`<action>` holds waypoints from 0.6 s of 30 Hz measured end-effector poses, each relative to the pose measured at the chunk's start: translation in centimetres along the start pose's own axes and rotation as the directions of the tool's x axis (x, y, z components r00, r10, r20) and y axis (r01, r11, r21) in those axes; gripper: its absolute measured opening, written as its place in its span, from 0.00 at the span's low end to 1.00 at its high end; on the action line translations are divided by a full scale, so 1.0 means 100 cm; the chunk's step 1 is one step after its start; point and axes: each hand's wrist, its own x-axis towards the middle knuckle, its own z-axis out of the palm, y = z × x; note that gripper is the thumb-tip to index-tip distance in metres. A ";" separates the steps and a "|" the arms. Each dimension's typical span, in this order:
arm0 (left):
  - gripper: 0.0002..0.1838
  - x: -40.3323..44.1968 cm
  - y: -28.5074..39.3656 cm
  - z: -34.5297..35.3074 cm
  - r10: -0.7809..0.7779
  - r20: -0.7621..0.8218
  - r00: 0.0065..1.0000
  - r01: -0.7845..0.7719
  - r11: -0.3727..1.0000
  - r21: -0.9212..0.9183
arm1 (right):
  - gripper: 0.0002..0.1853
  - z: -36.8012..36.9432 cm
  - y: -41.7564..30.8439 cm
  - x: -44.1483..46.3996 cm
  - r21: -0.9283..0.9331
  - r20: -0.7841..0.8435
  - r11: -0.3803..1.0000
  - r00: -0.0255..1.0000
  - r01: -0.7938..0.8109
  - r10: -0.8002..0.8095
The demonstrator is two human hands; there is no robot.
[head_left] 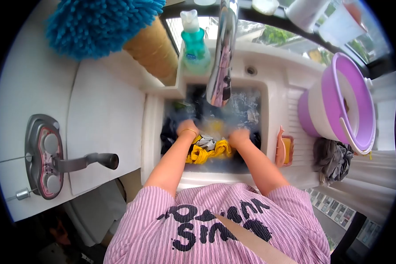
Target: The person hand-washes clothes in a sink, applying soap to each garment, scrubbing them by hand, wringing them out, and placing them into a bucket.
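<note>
In the white sink [153,132], both my hands are over wet laundry in cloudy water. My left hand [188,128], with a thin bracelet at the wrist, is closed on the left side of a yellow garment [203,154] with a white and black patch. Across from it, my right hand [239,137] is closed at the garment's right side, slightly blurred. The fingertips of both are partly hidden in cloth and water. Dark clothes [198,101] lie soaking around and beyond the hands. A chrome faucet [223,66] hangs over the sink.
A green dish-soap bottle [195,48] stands behind the sink. On the ribbed drainboard to the right are a soap dish [286,149], a grey wet cloth [332,160] and a tilted purple-and-white bucket [323,105]. At left are a blue fuzzy-topped post [149,48] and a grey handled device [48,156].
</note>
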 end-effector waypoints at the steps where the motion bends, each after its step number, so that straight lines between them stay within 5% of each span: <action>1: 0.20 0.000 -0.005 0.001 0.019 -0.085 0.996 -0.017 1.000 0.023 | 0.21 -0.013 0.002 -0.011 -0.002 -0.004 1.000 1.000 0.008 -0.008; 4: 0.19 -0.030 -0.021 -0.010 0.046 -0.232 0.972 -0.039 0.999 0.034 | 0.21 -0.050 0.014 -0.046 0.031 -0.290 0.998 0.956 0.062 -0.050; 7: 0.20 -0.065 -0.038 -0.027 0.212 -0.319 0.924 -0.208 0.977 0.049 | 0.20 -0.098 0.017 -0.093 0.048 -0.309 0.993 0.947 0.111 -0.091; 11: 0.19 -0.090 -0.056 -0.032 0.219 -0.375 0.901 -0.246 0.969 -0.027 | 0.24 -0.121 0.014 -0.130 0.152 -0.286 0.968 0.946 0.199 -0.150; 14: 0.18 -0.101 -0.056 -0.037 0.044 -0.013 0.999 -0.044 0.858 -0.511 | 0.22 -0.121 0.012 -0.140 0.099 -0.211 0.975 0.962 0.198 -0.174; 16: 0.21 -0.104 -0.056 -0.034 0.109 -0.035 0.993 -0.104 0.741 -0.664 | 0.19 -0.130 0.015 -0.138 0.044 -0.197 0.977 0.961 0.208 -0.196; 18: 0.23 -0.131 -0.042 -0.054 0.086 -0.275 0.958 -0.280 0.506 -0.816 | 0.16 -0.151 0.024 -0.131 0.147 -0.303 0.970 0.942 0.192 -0.141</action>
